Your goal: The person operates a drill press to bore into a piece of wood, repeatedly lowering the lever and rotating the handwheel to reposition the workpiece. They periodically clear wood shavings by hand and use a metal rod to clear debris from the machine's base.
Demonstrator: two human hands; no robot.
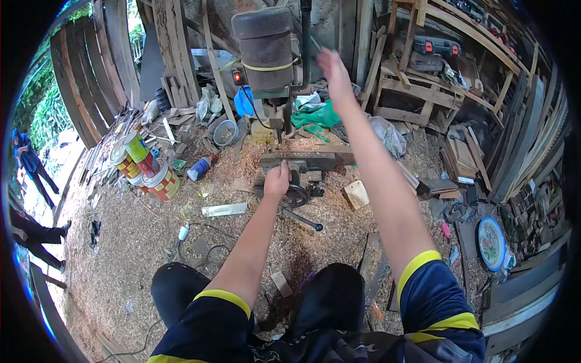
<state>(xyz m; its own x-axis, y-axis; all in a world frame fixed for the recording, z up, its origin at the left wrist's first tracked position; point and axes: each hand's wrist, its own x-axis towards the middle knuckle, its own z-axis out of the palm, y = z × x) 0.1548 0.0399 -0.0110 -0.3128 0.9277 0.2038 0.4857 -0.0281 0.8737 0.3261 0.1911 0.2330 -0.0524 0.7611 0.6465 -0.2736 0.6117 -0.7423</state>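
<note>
In front of me stands a drill-press-like machine with a dark motor housing (263, 51), a yellow band and a lit red switch (237, 77). Its bit (279, 130) points down at a long wooden bar (302, 158) lying across the clamp. My left hand (278, 180) is closed at the near side of the bar, thumb up, beside the handwheel (295, 195); what its fingers grip is hidden. Raised to the right of the motor, my right hand (333, 71) is slightly blurred, its fingers stretched out, near a thin lever (315, 43).
Wood shavings (133, 242) cover the ground. Stacked paint cans (160, 181) and a blue bottle (198, 169) stand left. A loose wood block (356, 195) lies right of the clamp. A black-knobbed handle (302, 219) juts toward me. People stand at far left, one in blue (27, 154).
</note>
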